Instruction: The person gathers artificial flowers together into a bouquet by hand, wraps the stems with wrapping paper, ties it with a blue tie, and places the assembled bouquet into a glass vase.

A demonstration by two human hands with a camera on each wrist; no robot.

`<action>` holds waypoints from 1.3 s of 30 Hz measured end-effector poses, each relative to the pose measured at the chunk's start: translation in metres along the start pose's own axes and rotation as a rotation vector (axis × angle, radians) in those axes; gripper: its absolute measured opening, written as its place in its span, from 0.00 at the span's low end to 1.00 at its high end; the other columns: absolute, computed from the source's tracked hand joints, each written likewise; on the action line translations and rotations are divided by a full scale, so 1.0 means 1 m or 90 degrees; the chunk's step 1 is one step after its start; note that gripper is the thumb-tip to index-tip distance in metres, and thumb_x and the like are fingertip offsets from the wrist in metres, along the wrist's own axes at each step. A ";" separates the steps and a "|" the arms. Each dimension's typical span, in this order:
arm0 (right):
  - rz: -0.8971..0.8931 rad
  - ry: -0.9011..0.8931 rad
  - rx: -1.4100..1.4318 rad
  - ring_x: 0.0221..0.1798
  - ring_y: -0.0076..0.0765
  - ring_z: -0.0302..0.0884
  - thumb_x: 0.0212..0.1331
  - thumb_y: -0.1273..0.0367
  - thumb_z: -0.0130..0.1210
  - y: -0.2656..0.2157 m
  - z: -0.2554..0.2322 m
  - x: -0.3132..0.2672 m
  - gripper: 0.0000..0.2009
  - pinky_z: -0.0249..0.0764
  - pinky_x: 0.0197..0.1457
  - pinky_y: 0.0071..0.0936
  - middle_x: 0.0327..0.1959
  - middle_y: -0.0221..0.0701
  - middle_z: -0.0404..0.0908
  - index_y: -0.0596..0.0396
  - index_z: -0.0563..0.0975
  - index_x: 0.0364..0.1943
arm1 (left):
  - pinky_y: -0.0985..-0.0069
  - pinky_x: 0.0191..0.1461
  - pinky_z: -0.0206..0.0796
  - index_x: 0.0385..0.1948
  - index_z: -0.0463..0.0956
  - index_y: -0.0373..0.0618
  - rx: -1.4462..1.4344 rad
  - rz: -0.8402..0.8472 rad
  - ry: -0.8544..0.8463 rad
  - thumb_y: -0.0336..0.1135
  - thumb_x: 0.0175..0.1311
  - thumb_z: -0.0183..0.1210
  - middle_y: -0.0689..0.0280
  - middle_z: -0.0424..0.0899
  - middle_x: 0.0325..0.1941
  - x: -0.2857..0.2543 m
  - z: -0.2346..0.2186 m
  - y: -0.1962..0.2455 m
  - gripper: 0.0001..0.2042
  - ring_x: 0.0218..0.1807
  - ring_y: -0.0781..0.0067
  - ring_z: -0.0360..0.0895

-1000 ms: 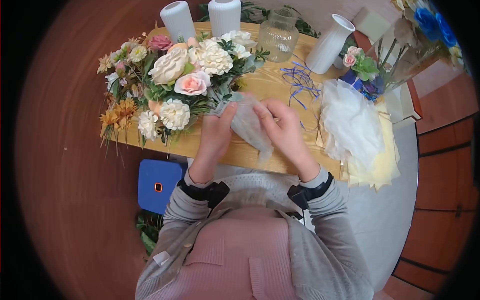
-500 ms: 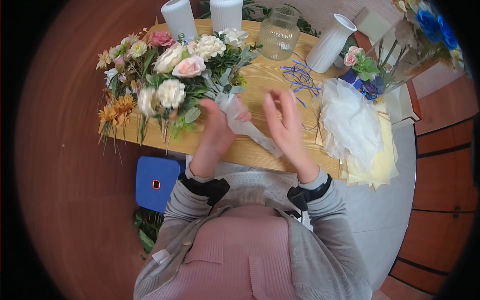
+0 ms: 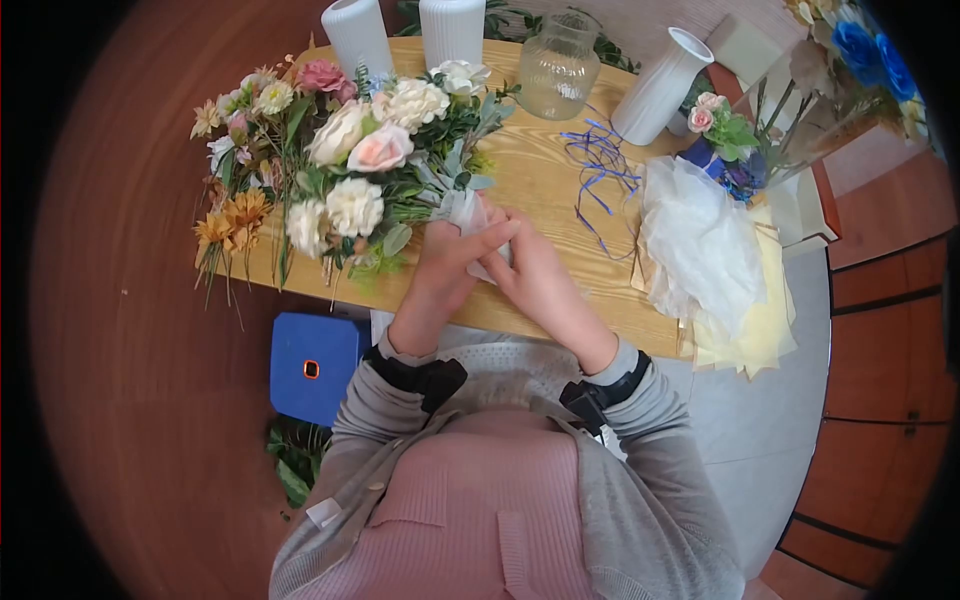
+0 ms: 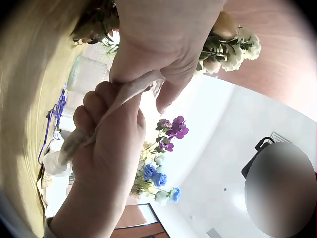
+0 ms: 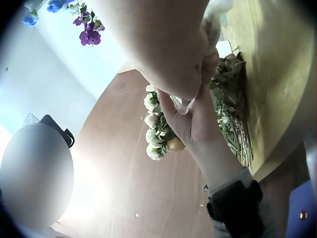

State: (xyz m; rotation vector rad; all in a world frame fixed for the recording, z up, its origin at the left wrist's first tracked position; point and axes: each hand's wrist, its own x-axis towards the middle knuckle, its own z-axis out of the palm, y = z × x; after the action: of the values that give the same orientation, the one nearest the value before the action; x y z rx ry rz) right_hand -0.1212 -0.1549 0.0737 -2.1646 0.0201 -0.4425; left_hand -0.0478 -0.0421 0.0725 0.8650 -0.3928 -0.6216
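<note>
Gripping white wrap at the stems of the bouquet in curled hands, left hand and right hand, above the near middle of the tabletop, left of blue ribbon.

We log the layout on the table: loose flowers at far left; bouquet just right of them, stem end in the left hand; right hand just right of that, strip between the two; behind the bouquet, first vase and, to its right, second vase; rightward again, jar, then third vase; before these, ribbon; near the right end we find cloth upon sheets; below the front edge, at left, a box-like item.
</note>
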 end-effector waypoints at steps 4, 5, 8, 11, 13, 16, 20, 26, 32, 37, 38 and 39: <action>0.050 -0.003 -0.086 0.28 0.60 0.78 0.59 0.63 0.56 -0.006 -0.001 0.002 0.18 0.72 0.29 0.48 0.26 0.48 0.79 0.58 0.66 0.47 | 0.81 0.40 0.65 0.37 0.71 0.45 0.023 0.020 0.044 0.24 0.57 0.62 0.72 0.74 0.32 0.003 -0.007 -0.009 0.10 0.36 0.82 0.72; 0.050 -0.002 -0.086 0.28 0.60 0.78 0.59 0.63 0.56 -0.007 -0.001 0.002 0.18 0.72 0.29 0.48 0.26 0.48 0.79 0.58 0.66 0.47 | 0.81 0.40 0.65 0.37 0.71 0.45 0.023 0.019 0.043 0.24 0.57 0.62 0.72 0.74 0.32 0.004 -0.004 -0.009 0.10 0.36 0.82 0.72; 0.034 0.046 -0.176 0.24 0.57 0.77 0.58 0.64 0.57 -0.008 -0.004 0.005 0.18 0.72 0.26 0.46 0.22 0.46 0.78 0.57 0.67 0.47 | 0.81 0.45 0.68 0.40 0.75 0.40 0.014 0.071 0.117 0.24 0.56 0.64 0.70 0.79 0.38 0.004 0.006 -0.006 0.11 0.40 0.81 0.76; 0.029 0.024 -0.209 0.24 0.55 0.77 0.57 0.65 0.57 -0.010 -0.008 0.010 0.17 0.73 0.26 0.46 0.22 0.46 0.78 0.58 0.69 0.46 | 0.80 0.48 0.68 0.41 0.77 0.37 0.117 0.080 0.082 0.29 0.62 0.60 0.67 0.82 0.39 0.001 -0.001 -0.002 0.09 0.42 0.79 0.78; 0.016 0.049 -0.198 0.25 0.55 0.78 0.57 0.65 0.57 -0.008 -0.006 0.010 0.14 0.73 0.27 0.46 0.22 0.46 0.78 0.57 0.71 0.43 | 0.78 0.49 0.72 0.43 0.74 0.33 0.122 0.050 0.073 0.33 0.69 0.52 0.61 0.82 0.39 0.002 -0.017 -0.011 0.10 0.42 0.74 0.79; -0.036 0.068 -0.177 0.26 0.57 0.77 0.57 0.65 0.57 0.000 -0.002 0.011 0.11 0.72 0.28 0.47 0.21 0.46 0.77 0.57 0.72 0.38 | 0.79 0.42 0.73 0.42 0.74 0.32 0.185 0.153 0.144 0.38 0.73 0.47 0.62 0.82 0.36 0.000 -0.025 -0.026 0.14 0.38 0.75 0.80; -0.027 0.057 -0.134 0.27 0.59 0.76 0.57 0.65 0.57 0.006 0.003 0.011 0.10 0.71 0.28 0.48 0.21 0.48 0.76 0.58 0.72 0.34 | 0.79 0.37 0.72 0.38 0.73 0.34 0.287 0.232 0.182 0.39 0.74 0.43 0.65 0.81 0.30 -0.003 -0.030 -0.031 0.15 0.31 0.78 0.78; 0.008 0.056 -0.162 0.26 0.60 0.75 0.57 0.66 0.57 0.014 0.004 0.009 0.10 0.69 0.28 0.50 0.21 0.50 0.76 0.58 0.70 0.32 | 0.78 0.47 0.67 0.43 0.69 0.36 0.522 0.207 0.266 0.36 0.72 0.48 0.61 0.77 0.43 -0.033 -0.031 -0.059 0.11 0.41 0.74 0.75; 0.025 0.015 -0.099 0.29 0.61 0.75 0.54 0.67 0.57 0.005 0.015 0.002 0.10 0.69 0.30 0.50 0.24 0.49 0.77 0.57 0.72 0.34 | 0.79 0.48 0.65 0.55 0.65 0.31 0.368 0.193 0.154 0.35 0.72 0.46 0.59 0.79 0.45 -0.013 -0.004 -0.035 0.17 0.37 0.78 0.73; 0.010 -0.068 0.073 0.34 0.59 0.76 0.56 0.70 0.53 0.011 0.018 -0.002 0.08 0.71 0.36 0.43 0.28 0.49 0.77 0.60 0.73 0.37 | 0.75 0.58 0.64 0.41 0.76 0.36 0.096 -0.010 0.083 0.42 0.72 0.47 0.60 0.82 0.44 0.003 -0.019 -0.015 0.16 0.50 0.72 0.76; 0.012 -0.066 0.072 0.34 0.59 0.76 0.56 0.70 0.53 0.012 0.018 -0.003 0.08 0.71 0.36 0.43 0.28 0.49 0.77 0.60 0.73 0.37 | 0.77 0.56 0.65 0.37 0.78 0.38 -0.024 -0.060 0.047 0.42 0.70 0.51 0.61 0.83 0.43 0.004 -0.025 -0.016 0.15 0.49 0.74 0.76; -0.010 -0.079 0.111 0.34 0.58 0.76 0.56 0.71 0.53 0.014 0.017 -0.002 0.09 0.72 0.37 0.42 0.29 0.48 0.77 0.60 0.74 0.38 | 0.77 0.56 0.65 0.37 0.78 0.38 -0.025 -0.061 0.046 0.42 0.70 0.51 0.61 0.83 0.43 0.003 -0.030 -0.017 0.15 0.49 0.74 0.76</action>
State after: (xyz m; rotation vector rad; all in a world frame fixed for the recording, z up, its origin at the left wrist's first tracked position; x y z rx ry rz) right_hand -0.1160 -0.1498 0.0528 -2.0174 -0.1013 -0.3064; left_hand -0.0347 -0.0356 0.0414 0.8706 -0.2740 -0.6819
